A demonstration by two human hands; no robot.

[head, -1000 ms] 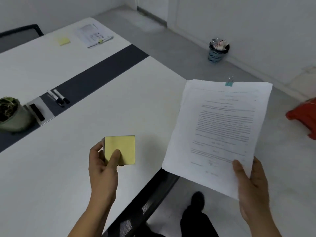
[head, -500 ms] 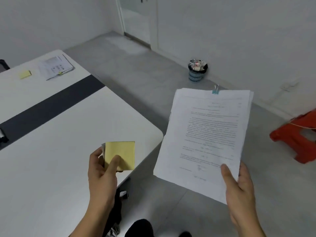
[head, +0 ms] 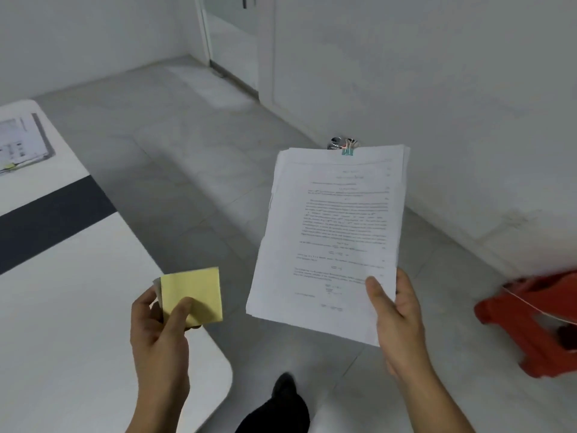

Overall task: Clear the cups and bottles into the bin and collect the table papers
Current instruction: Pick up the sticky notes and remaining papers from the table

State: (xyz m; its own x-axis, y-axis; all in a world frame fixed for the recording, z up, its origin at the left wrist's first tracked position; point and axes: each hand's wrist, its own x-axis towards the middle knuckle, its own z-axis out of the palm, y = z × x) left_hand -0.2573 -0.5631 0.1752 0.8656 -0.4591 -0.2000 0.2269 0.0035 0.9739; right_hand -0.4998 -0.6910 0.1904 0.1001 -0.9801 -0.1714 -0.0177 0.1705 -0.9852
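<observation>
**Papers in Both Hands at the Table's Edge**

A clipped stack of printed papers (head: 334, 232) is held upright in the air beyond the table's right edge, over the grey floor (head: 193, 170). A person's right hand (head: 398, 320) grips its lower right corner, thumb laid across the front page and fingers curled behind. A small green binder clip (head: 347, 151) bites the top edge of the stack. The left hand (head: 159, 335) pinches a yellow sticky-note pad (head: 195, 293) above the right edge of the white table (head: 62, 307), near its rounded near corner, with the thumb on the pad's face and the fingers folded behind it. More papers (head: 22, 145) lie at the table's far right corner, past a dark strip (head: 46, 220) that crosses the top. Only the littered top of the bin (head: 335, 142) shows over the stack's upper edge, by the white wall. A red stool (head: 530, 326) stands on the floor to the right, and a dark shoe (head: 282, 385) shows below, between the two arms.
</observation>
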